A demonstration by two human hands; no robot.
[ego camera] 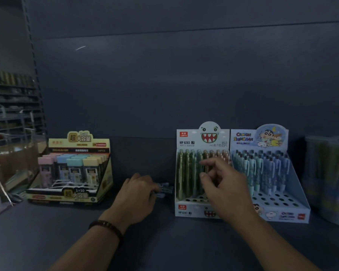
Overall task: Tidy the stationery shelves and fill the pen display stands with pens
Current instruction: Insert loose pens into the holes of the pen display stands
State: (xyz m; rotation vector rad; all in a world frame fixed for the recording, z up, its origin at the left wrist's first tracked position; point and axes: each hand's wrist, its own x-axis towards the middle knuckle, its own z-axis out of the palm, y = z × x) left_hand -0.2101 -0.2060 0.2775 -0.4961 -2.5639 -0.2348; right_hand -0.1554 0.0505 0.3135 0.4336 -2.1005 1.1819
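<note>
Filling the monster stand (186,211), your left hand (137,194) gripping spare pens (163,189), right hand (223,182) loose-fingered, seat each upright in empty holes (192,200).

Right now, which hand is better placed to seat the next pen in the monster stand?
Right: the right hand hovers at the monster stand; the left hand grips spare pens beside it.

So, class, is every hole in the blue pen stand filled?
No, the blue pen stand has empty holes in its front rows.
</note>
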